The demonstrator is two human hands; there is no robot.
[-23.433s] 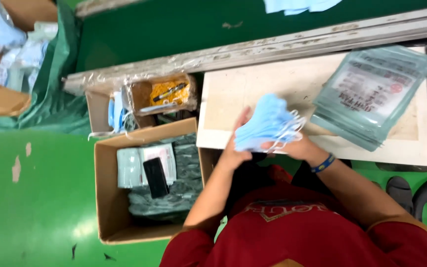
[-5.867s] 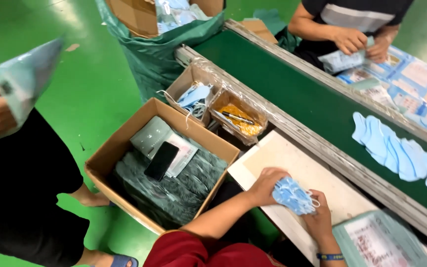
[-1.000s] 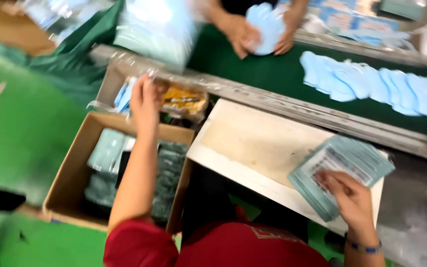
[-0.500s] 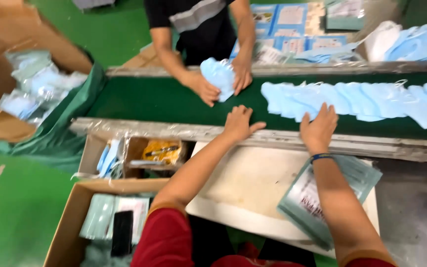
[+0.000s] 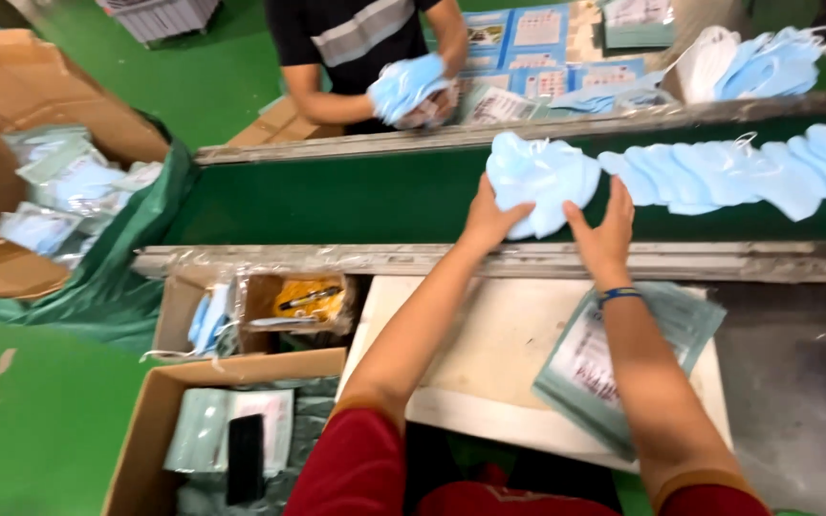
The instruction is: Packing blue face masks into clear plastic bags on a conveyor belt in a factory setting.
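A: Head view: what lies between the two hands?

B: One bunched stack of blue masks (image 5: 539, 182), on the green conveyor belt (image 5: 336, 196). The left hand (image 5: 489, 218) and the right hand (image 5: 604, 234) press its lower edge, fingers spread and half curled around it, not closed.

A: And around it?

B: A row of masks (image 5: 748, 172) runs on to the right, too overlapped to count. One co-worker (image 5: 413, 91) across the belt grips another bundle. One stack of pouches (image 5: 614, 358) lies on the board (image 5: 470, 354); two cardboard boxes (image 5: 145, 440) stand left.

Both hands, left hand (image 5: 492, 218), right hand (image 5: 606, 232), seemingly gathering blue masks (image 5: 539, 179), green conveyor belt (image 5: 336, 196)
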